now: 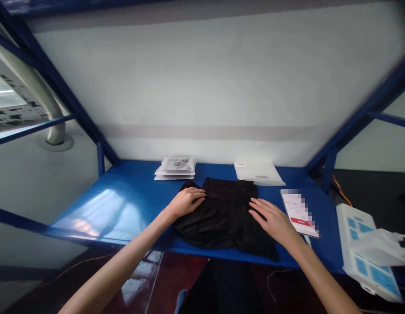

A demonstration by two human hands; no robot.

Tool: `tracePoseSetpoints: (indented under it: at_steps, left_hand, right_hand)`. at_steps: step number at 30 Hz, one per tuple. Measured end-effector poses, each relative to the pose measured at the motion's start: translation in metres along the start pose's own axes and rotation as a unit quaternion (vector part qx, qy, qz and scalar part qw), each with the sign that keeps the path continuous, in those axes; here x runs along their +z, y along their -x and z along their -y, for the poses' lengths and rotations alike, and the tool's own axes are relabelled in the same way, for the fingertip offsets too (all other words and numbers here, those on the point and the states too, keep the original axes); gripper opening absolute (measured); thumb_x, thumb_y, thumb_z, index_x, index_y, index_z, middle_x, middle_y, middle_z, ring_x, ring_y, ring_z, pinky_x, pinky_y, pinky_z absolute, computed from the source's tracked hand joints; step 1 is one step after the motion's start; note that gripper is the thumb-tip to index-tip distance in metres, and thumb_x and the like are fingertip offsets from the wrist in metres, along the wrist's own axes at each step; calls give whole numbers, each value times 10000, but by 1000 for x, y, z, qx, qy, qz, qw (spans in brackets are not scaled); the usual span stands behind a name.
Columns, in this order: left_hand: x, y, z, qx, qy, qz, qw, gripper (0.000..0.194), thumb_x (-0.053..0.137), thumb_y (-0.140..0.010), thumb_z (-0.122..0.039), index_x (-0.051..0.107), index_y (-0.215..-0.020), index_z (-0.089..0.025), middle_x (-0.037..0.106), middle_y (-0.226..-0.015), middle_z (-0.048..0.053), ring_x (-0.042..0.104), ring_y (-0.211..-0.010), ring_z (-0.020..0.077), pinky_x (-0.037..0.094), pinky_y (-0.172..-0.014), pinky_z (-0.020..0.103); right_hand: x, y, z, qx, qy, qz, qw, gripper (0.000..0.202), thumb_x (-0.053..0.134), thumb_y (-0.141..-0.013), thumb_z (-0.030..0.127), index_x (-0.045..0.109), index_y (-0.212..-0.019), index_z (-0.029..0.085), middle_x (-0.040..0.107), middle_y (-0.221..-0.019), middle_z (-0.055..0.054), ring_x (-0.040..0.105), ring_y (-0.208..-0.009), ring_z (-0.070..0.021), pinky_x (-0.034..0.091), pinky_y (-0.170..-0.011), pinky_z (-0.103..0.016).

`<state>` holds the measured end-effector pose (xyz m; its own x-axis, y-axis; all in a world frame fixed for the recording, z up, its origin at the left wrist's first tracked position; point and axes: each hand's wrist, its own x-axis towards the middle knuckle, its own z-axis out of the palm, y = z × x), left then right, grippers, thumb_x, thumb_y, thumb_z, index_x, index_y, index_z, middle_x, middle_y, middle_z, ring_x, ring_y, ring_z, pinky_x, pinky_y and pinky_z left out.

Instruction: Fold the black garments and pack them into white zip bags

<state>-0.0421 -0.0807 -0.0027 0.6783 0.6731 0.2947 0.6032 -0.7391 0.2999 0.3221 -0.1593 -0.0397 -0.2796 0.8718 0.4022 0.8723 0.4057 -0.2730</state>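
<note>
A black garment [222, 218] lies on the blue shelf top [133, 226], partly wrinkled, with a flat band of fabric along its far edge. Its exact kind cannot be made out. My left hand [185, 201] rests on its upper left part, fingers stretched over the cloth and lightly bent. On the right side of the cloth lies my right hand [270, 218], open, its fingers apart and pointing left. Neither hand visibly grips the fabric.
Behind the garment sit a stack of white packets [175, 168] and some flat white bags [259, 173]. A phone [297, 211] with a cable lies to the right. Beyond it is a white power strip [369, 253] with a plug. Blue frame bars [359, 117] flank the shelf.
</note>
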Motion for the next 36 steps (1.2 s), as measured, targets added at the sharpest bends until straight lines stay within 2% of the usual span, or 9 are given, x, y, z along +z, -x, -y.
tracePoseSetpoints:
  at_steps: [3, 6, 9, 12, 18, 22, 29, 32, 36]
  left_hand:
    - [0, 9, -2, -11, 7, 11, 1000, 355, 477, -1033, -301, 655, -1335, -248, 652, -1384, 41, 594, -1297, 205, 459, -1126, 365]
    - [-11, 18, -9, -18, 7, 13, 1000, 387, 493, -1030, -361, 620, -1381, -258, 593, -1455, 50, 531, -1368, 231, 427, -1160, 403]
    - [-29, 36, -21, -7, 35, 10, 999, 424, 575, -987, -448, 621, -1375, -283, 563, -1482, 62, 528, -1360, 254, 427, -1151, 423]
    - [-39, 62, -29, -4, 68, 30, 997, 446, 686, -900, -527, 670, -1296, -321, 609, -1412, 54, 577, -1283, 265, 448, -1119, 425]
    - [-29, 99, -28, -47, 112, 41, 992, 241, 623, -967, -438, 763, -1130, -329, 663, -1301, 46, 626, -1186, 230, 489, -1044, 370]
    - [-30, 94, -25, -85, 178, 41, 980, 221, 651, -953, -433, 792, -1075, -315, 678, -1288, 44, 637, -1171, 225, 496, -1026, 343]
    - [-56, 66, -8, -85, 307, 137, 938, 311, 652, -942, -465, 801, -1000, -199, 743, -1131, 74, 692, -996, 218, 516, -886, 282]
    - [-59, 53, -4, -134, 276, 98, 947, 358, 583, -971, -491, 766, -965, -183, 756, -936, 37, 680, -865, 194, 499, -768, 248]
    - [-48, 37, 1, -183, 185, 3, 966, 355, 537, -985, -478, 753, -975, -197, 759, -916, 23, 670, -810, 187, 465, -717, 242]
  right_hand:
    - [-2, 6, 4, 12, -5, 29, 1000, 450, 454, -1016, 470, 637, -1367, 255, 598, -1445, -36, 517, -1375, -310, 491, -1107, -522]
    - [-11, 11, 13, 10, -20, 16, 1000, 447, 474, -1015, 449, 608, -1396, 256, 574, -1472, -35, 459, -1422, -303, 466, -1133, -523]
    - [-24, 22, 26, -14, -45, -14, 999, 367, 539, -988, 422, 687, -1286, 266, 628, -1410, -49, 527, -1359, -300, 492, -1106, -513]
    - [-32, 40, 36, -41, -60, 11, 997, 260, 612, -947, 408, 757, -1129, 293, 716, -1266, -52, 643, -1204, -297, 539, -1043, -507]
    - [-31, 67, 39, -23, -79, 71, 994, 292, 614, -947, 370, 732, -1210, 326, 693, -1314, -33, 635, -1229, -292, 558, -1030, -492]
    - [-35, 64, 40, 17, -150, 76, 986, 273, 567, -977, 352, 751, -1176, 318, 711, -1281, -41, 632, -1238, -280, 542, -1054, -483]
    - [-47, 32, 40, 174, -218, 61, 958, 341, 535, -964, 488, 756, -1054, 243, 766, -1115, -57, 711, -1048, -265, 586, -889, -358]
    - [-41, 17, 34, 204, -214, 43, 954, 360, 517, -956, 517, 729, -1065, 248, 768, -1089, -46, 711, -1024, -266, 569, -836, -337]
    - [-25, 0, 26, 229, -174, -3, 958, 325, 565, -909, 536, 676, -1015, 249, 761, -952, -48, 716, -916, -258, 535, -741, -319]
